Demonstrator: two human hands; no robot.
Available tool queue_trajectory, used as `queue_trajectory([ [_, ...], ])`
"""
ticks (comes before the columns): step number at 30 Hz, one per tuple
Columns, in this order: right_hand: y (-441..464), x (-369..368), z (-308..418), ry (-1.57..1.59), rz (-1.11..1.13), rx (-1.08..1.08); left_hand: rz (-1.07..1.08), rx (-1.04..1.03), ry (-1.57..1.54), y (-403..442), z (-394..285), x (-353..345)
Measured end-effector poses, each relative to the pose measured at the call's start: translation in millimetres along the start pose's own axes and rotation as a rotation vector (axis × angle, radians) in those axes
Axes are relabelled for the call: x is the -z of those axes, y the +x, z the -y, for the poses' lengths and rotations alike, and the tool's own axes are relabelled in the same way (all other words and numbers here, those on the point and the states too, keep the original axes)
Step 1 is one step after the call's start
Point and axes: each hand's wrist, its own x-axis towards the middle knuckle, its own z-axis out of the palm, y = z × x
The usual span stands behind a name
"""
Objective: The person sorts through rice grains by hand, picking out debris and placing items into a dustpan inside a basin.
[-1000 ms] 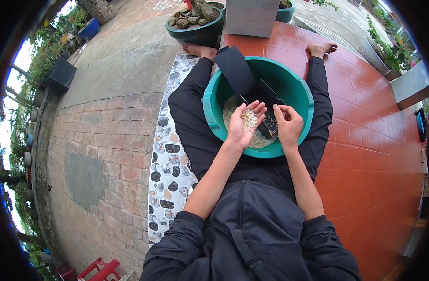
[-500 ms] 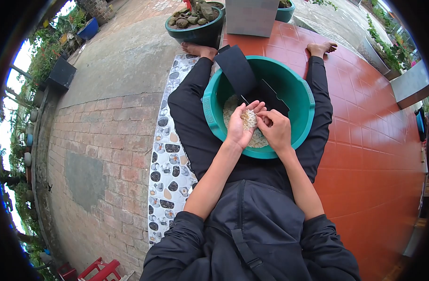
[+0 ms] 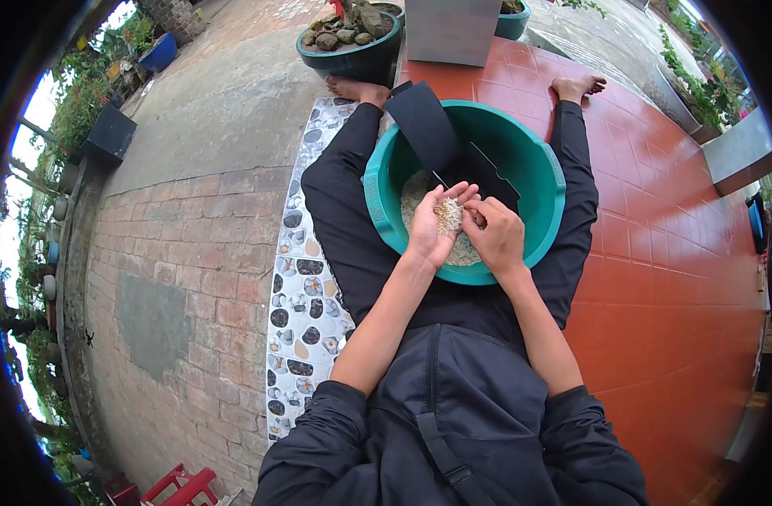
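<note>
My left hand (image 3: 429, 234) lies palm up, cupped under a small heap of pale rice grains (image 3: 448, 217). With thumb and fingers pinched together, my right hand (image 3: 501, 238) touches the edge of that heap; what sits between the fingertips is too small to make out. Both hands are over the near side of a green plastic tub (image 3: 557, 194), which stands between my legs. More loose rice (image 3: 464, 251) covers part of the tub's bottom. A dark flat panel (image 3: 424, 126) leans over the far left rim, and another black piece (image 3: 485, 173) is inside.
Red tiles (image 3: 639, 278) are under the tub and to the right. A pebble-patterned tile strip (image 3: 306, 304) borders the brick paving (image 3: 209, 278) on the left. Beyond the tub stand a planter with stones (image 3: 352, 55) and a grey pillar (image 3: 451, 32). A red plastic stool (image 3: 182, 487) is at lower left.
The right fingertips have shifted slightly at the heap in the left palm. The left hand and the tub are almost unchanged.
</note>
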Motion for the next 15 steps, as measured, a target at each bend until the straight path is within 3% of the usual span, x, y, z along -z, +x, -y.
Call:
queue_trajectory([
  [10,3.0,0.3,-5.2,0.157,0.036,-0.052,-0.014,0.008,-0.024,-3.8,-1.4,-4.3],
  [15,3.7,1.8,-3.2,0.420,0.110,-0.035,0.008,0.025,-0.048,-2.8,-1.1,-1.1],
])
